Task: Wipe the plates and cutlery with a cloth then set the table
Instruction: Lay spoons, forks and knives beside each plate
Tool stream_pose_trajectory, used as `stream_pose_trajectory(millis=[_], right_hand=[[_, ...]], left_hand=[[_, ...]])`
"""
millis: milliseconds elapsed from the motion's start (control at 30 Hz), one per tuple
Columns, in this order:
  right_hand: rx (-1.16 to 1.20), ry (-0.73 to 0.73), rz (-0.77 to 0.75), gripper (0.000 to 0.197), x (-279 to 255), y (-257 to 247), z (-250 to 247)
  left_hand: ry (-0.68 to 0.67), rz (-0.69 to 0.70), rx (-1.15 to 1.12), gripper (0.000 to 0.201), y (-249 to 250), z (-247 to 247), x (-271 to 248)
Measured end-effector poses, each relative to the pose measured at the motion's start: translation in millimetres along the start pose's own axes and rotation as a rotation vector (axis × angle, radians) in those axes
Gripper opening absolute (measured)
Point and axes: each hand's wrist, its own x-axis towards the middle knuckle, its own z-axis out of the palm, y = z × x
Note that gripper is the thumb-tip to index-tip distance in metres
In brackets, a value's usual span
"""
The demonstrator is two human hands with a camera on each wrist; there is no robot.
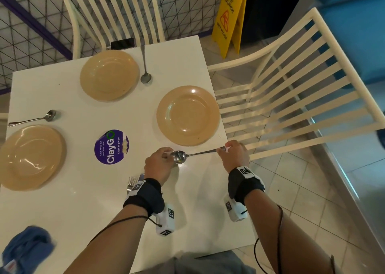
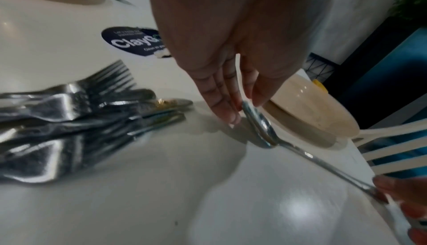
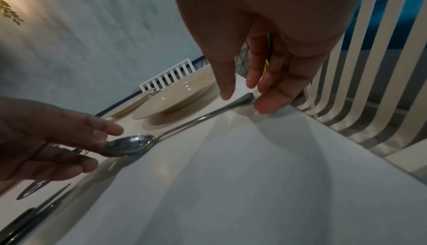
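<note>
Spoon lies flat on tabletop just below near plate, long axis left-right; left hand touches bowl, right hand at handle tip, both grips loose, neither clamped.

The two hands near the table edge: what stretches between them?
A spoon lies between them on the white table, beside the nearest plate. In the head view its bowl is at the left hand and its handle tip at the right hand.
</note>
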Motion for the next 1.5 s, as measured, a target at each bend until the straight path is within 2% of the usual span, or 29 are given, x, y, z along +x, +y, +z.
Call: stream_pose_trajectory(millis=[167,300,467,600,733,867,1033,1200,1333,1433,1500], right_hand=[[0.064,0.052,-0.12,0.02,-28,-6,-3],[0.084,-0.043,-0.277,0.011,-65,-26,12],[0.008,-0.29,-0.355,0.006,-104,-48,59],[-0.104,-0.426,-0.387,0.012,-133,-68,92],[-0.171,-0.436,-0.398,0.016,-153,-86,113],[-0.202,-0.392,-0.386,0.014,-167,-100,122],[-0.149,-0.296,-0.363,0.006,-179,-118,130],[-0.037,-0.266,-0.338,0.024,-190,-150,140],[0.144,-0.257,-0.346,0.025,-203,-176,151],[0.227,-0.254,-0.334,0.014,-210,-184,160],[0.3,-0.268,-0.32,0.003,-218,-190,160]], left_hand=[[0.163,0.045,-0.044,0.021,-16,-55,-19],[0.22,0.046,0.071,0.019,-53,-101,-30],[0.033,-0.051,0.288,0.03,-100,-118,-32],[-0.056,-0.004,0.415,0.036,-109,-110,-38],[-0.081,0.055,0.49,0.037,-110,-106,-36],[-0.101,0.128,0.515,0.025,-113,-110,-28],[-0.109,0.121,0.431,0.015,-118,-126,-18],[-0.069,0.098,0.131,0.016,-121,-162,-16],[-0.069,0.283,-0.023,0.021,-117,-185,-22],[-0.085,0.392,-0.056,0.021,-113,-197,-33],[-0.067,0.409,-0.061,0.021,-115,-204,-40]])
